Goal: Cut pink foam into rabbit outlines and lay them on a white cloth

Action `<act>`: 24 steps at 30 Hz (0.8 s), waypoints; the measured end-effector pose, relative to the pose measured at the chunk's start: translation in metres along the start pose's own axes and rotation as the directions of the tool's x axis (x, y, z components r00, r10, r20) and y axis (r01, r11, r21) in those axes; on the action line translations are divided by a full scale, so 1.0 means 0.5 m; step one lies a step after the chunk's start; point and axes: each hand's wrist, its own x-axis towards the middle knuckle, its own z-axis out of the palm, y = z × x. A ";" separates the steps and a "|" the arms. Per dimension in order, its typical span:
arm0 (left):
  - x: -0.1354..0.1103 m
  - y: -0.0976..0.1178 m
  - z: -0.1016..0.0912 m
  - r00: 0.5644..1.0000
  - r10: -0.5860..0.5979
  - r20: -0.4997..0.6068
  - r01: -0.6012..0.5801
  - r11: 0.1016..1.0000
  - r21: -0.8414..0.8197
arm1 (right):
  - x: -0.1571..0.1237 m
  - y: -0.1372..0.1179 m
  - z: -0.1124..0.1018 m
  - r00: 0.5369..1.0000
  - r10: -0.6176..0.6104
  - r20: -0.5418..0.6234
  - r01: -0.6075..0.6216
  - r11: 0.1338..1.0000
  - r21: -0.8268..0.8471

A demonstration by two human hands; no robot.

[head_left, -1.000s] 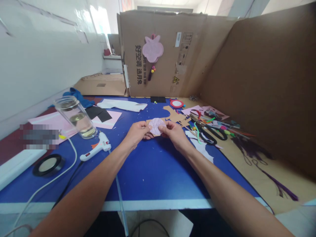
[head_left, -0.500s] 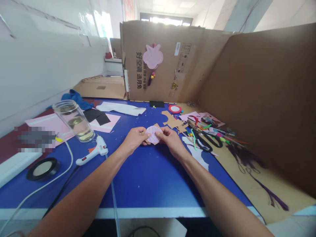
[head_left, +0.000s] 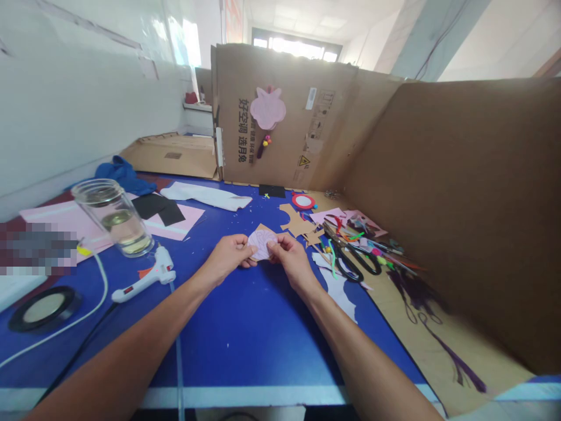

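Head view: my left hand (head_left: 228,256) and right hand (head_left: 291,258) both pinch the disc (head_left: 262,244) against the card (head_left: 262,227), over the blue table (head_left: 245,339). Best press evenly so neither slips; can't quite tell if they're glued.

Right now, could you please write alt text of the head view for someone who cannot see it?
A left hand and a right hand hold a round, patterned pale purple paper piece against brown card above a blue table. To the left are a white glue gun and a glass jar of liquid; to the right, black-handled scissors.
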 end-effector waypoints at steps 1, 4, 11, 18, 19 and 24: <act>-0.001 0.001 0.000 1.000 -0.008 0.009 0.008 1.000 0.002 | 0.000 0.001 0.000 1.000 -0.005 -0.002 0.005 1.000 -0.005; -0.001 0.003 -0.002 0.999 -0.028 0.026 0.028 1.000 -0.008 | 0.001 0.003 -0.002 1.000 -0.019 0.005 0.019 0.999 -0.028; 0.000 -0.002 0.000 0.998 -0.030 0.054 0.031 0.999 -0.017 | 0.002 0.001 -0.007 0.999 -0.036 0.032 0.039 0.996 -0.075; -0.001 -0.004 0.001 0.999 -0.023 0.038 0.024 1.000 -0.011 | 0.003 0.003 -0.005 0.999 0.012 0.047 -0.010 1.000 -0.026; -0.001 -0.005 0.000 0.999 -0.020 0.035 0.020 1.000 -0.014 | 0.004 0.004 -0.006 0.999 0.023 0.040 -0.022 1.000 -0.018; 0.003 -0.002 -0.005 1.000 -0.004 -0.026 0.003 0.999 -0.042 | 0.010 0.008 -0.020 0.999 0.031 -0.010 -0.031 0.999 0.007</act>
